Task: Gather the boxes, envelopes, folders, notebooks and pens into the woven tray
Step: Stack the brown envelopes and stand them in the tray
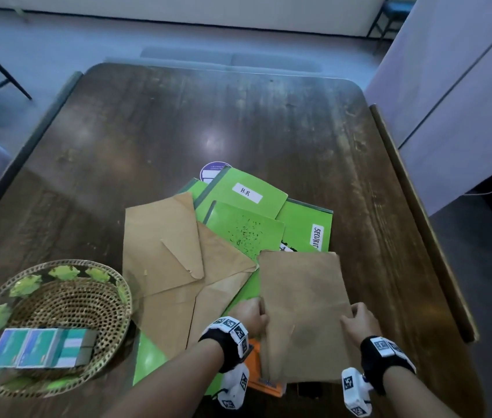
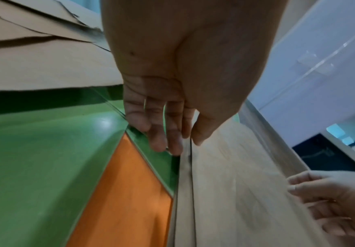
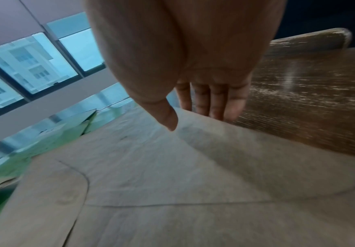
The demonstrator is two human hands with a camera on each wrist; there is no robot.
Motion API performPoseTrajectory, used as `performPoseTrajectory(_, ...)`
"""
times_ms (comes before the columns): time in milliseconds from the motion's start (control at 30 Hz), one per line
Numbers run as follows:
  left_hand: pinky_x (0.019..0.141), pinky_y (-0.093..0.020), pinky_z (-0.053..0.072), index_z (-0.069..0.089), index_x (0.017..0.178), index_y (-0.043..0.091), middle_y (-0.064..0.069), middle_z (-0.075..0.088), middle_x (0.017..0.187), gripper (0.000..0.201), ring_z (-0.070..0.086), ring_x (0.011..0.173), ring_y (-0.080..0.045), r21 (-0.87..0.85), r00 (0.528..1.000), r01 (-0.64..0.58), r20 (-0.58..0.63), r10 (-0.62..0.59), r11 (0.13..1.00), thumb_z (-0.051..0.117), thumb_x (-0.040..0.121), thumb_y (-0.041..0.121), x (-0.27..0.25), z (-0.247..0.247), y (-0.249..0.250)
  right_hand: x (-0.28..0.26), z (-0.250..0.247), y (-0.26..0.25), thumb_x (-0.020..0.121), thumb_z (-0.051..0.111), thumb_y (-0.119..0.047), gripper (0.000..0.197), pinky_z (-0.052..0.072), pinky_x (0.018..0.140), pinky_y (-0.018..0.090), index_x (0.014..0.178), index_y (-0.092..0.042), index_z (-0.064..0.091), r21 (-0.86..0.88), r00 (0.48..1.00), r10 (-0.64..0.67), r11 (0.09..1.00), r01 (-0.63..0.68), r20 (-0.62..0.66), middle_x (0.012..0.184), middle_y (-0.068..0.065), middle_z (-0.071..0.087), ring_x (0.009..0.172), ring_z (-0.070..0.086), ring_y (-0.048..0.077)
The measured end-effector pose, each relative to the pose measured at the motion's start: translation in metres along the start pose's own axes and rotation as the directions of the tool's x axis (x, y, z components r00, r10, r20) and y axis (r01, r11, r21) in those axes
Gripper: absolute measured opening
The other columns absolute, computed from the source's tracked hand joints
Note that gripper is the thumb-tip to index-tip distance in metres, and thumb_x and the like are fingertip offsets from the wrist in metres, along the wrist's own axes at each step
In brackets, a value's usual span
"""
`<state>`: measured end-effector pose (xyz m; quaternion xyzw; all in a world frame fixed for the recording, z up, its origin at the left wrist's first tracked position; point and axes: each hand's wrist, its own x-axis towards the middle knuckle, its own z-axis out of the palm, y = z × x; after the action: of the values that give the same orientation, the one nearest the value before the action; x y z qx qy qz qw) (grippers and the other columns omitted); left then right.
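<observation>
A brown envelope (image 1: 302, 312) lies on top at the near right of a pile, and I hold it by both long edges. My left hand (image 1: 253, 318) pinches its left edge; the left wrist view shows the thumb of that hand (image 2: 182, 143) on top of the envelope (image 2: 235, 183) and the fingers beneath. My right hand (image 1: 359, 322) grips the right edge, its thumb on the paper (image 3: 172, 167) and the fingers (image 3: 214, 103) over the side. The woven tray (image 1: 58, 263) at the near left holds small boxes (image 1: 43, 348).
Under the held envelope lie green folders (image 1: 247, 191), two more brown envelopes (image 1: 163, 251) and an orange cover (image 1: 255, 366). A purple round disc (image 1: 211, 170) peeks out behind the pile. The wooden table (image 1: 238, 116) has raised side rails (image 1: 419, 206). A partition (image 1: 464, 101) stands to the right.
</observation>
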<state>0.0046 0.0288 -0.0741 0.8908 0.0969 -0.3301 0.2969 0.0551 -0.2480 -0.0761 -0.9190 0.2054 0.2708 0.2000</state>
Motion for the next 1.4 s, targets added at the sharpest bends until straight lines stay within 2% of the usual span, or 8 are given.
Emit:
performPoseTrajectory(100, 0.077, -0.034, 0.049, 0.058, 0.103, 0.018, -0.007, 0.068, 0.102, 0.021, 0.063, 0.092, -0.027, -0.036, 0.996, 0.029, -0.087, -0.032, 0.999, 0.052, 0.094, 0.035, -0.004, -0.017, -0.014, -0.005, -0.001, -0.024, 0.088, 0.062, -0.029, 0.047, 0.042, 0.097, 0.041, 0.131, -0.014, 0.051, -0.079, 0.990, -0.041, 0.996, 0.030, -0.138, 0.133, 0.016, 0.050, 0.120, 0.051, 0.036)
performPoseTrajectory(200, 0.073, -0.030, 0.047, 0.060, 0.103, 0.022, -0.003, 0.069, 0.098, 0.021, 0.061, 0.084, -0.024, -0.088, 0.973, 0.065, -0.215, -0.083, 0.994, 0.051, 0.094, 0.039, -0.004, -0.047, -0.036, -0.010, 0.001, -0.066, 0.088, 0.063, -0.025, 0.044, 0.040, 0.100, 0.042, 0.129, -0.014, 0.053, -0.084, 0.973, -0.164, 0.985, 0.152, -0.162, 0.132, 0.016, 0.050, 0.122, 0.048, 0.036)
performPoseTrajectory(400, 0.079, -0.033, 0.048, 0.062, 0.099, 0.015, -0.011, 0.070, 0.103, 0.021, 0.064, 0.096, -0.031, -0.228, 0.900, 0.171, -0.361, -0.246, 0.959, 0.053, 0.096, 0.033, 0.000, -0.120, -0.091, -0.026, 0.033, -0.177, 0.098, 0.052, -0.022, 0.019, 0.045, 0.073, 0.027, 0.116, -0.017, 0.057, -0.005, 0.912, -0.406, 0.914, 0.407, 0.059, 0.115, 0.001, 0.057, 0.097, 0.057, 0.016)
performPoseTrajectory(533, 0.086, -0.034, 0.044, 0.064, 0.102, 0.012, -0.014, 0.067, 0.110, 0.022, 0.060, 0.106, -0.034, -0.328, 0.831, 0.220, -0.429, -0.353, 0.919, 0.055, 0.093, 0.031, 0.008, -0.167, -0.137, -0.036, 0.068, -0.249, 0.098, 0.055, -0.026, 0.018, 0.056, 0.088, 0.036, 0.111, -0.017, 0.062, 0.057, 0.855, -0.476, 0.878, 0.475, 0.206, 0.110, 0.003, 0.066, 0.095, 0.063, 0.016)
performPoseTrajectory(833, 0.106, -0.039, 0.038, 0.051, 0.133, 0.009, -0.022, 0.048, 0.137, 0.049, 0.047, 0.127, -0.039, -0.441, 0.706, 0.439, -0.369, -0.604, 0.783, 0.057, 0.091, 0.034, 0.027, -0.218, -0.236, -0.045, 0.127, -0.359, 0.096, 0.058, -0.027, 0.046, 0.044, 0.101, 0.031, 0.138, -0.009, 0.053, -0.004, 0.849, -0.448, 0.884, 0.468, 0.282, 0.134, 0.009, 0.061, 0.122, 0.057, 0.024)
performPoseTrajectory(1133, 0.095, -0.039, 0.045, 0.053, 0.123, 0.003, -0.020, 0.058, 0.129, 0.040, 0.055, 0.120, -0.037, -0.446, 0.748, 0.441, -0.297, -0.593, 0.779, 0.058, 0.089, 0.025, 0.044, -0.226, -0.264, -0.029, 0.148, -0.392, 0.096, 0.055, -0.014, 0.035, 0.047, 0.093, 0.035, 0.131, -0.011, 0.048, 0.038, 0.896, -0.372, 0.926, 0.374, 0.244, 0.130, 0.013, 0.061, 0.115, 0.060, 0.029)
performPoseTrajectory(1233, 0.086, -0.035, 0.048, 0.062, 0.105, 0.009, -0.014, 0.067, 0.114, 0.020, 0.060, 0.108, -0.035, -0.465, 0.786, 0.355, -0.321, -0.529, 0.811, 0.057, 0.089, 0.019, 0.042, -0.229, -0.264, -0.024, 0.142, -0.385, 0.098, 0.052, -0.011, 0.032, 0.047, 0.090, 0.033, 0.130, -0.010, 0.049, 0.047, 0.895, -0.368, 0.929, 0.368, 0.251, 0.131, 0.013, 0.060, 0.113, 0.059, 0.029)
performPoseTrajectory(1400, 0.078, -0.031, 0.044, 0.060, 0.101, 0.013, -0.007, 0.068, 0.105, 0.012, 0.062, 0.100, -0.028, -0.457, 0.855, 0.168, -0.373, -0.360, 0.873, 0.059, 0.091, 0.019, 0.030, -0.227, -0.234, -0.018, 0.113, -0.351, 0.100, 0.050, -0.011, 0.029, 0.050, 0.095, 0.044, 0.129, -0.012, 0.049, 0.132, 0.901, -0.371, 0.928, 0.349, 0.226, 0.130, 0.014, 0.060, 0.108, 0.060, 0.028)
